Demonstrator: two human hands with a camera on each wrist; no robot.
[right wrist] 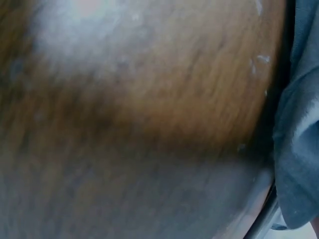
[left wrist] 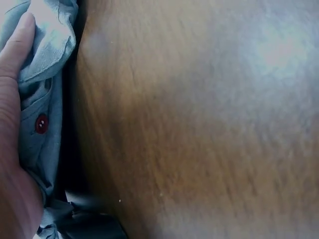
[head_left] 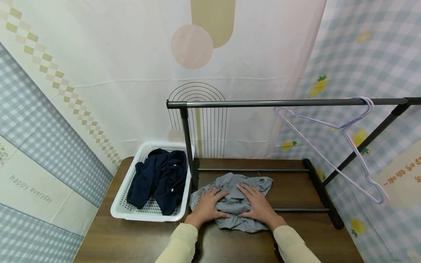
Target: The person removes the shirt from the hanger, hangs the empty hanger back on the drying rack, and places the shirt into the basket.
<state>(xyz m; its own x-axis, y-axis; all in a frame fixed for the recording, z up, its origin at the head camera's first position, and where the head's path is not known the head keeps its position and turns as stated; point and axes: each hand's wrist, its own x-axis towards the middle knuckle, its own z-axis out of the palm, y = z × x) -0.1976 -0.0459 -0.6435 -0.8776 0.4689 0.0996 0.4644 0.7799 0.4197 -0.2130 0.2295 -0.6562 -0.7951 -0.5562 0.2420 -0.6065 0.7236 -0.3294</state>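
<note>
A crumpled grey garment (head_left: 235,199) lies on the brown table at the foot of a black rack. On its left part rests my left hand (head_left: 209,205), fingers spread. My right hand (head_left: 258,207) lies flat on the right part, and the two thumbs point toward each other. In the left wrist view, a dark red button (left wrist: 41,123) shows on the cloth beside my left hand (left wrist: 12,114). The right wrist view has a fold of the grey garment (right wrist: 301,144) at its right edge; most of the right hand is out of that view.
A white plastic basket (head_left: 120,202) holding dark navy clothing (head_left: 161,175) stands to the left. The black rack (head_left: 246,103) spans the back, with pale purple hangers (head_left: 342,128) hanging on its right side. Low crossbars (head_left: 300,210) run just above the table (head_left: 230,248).
</note>
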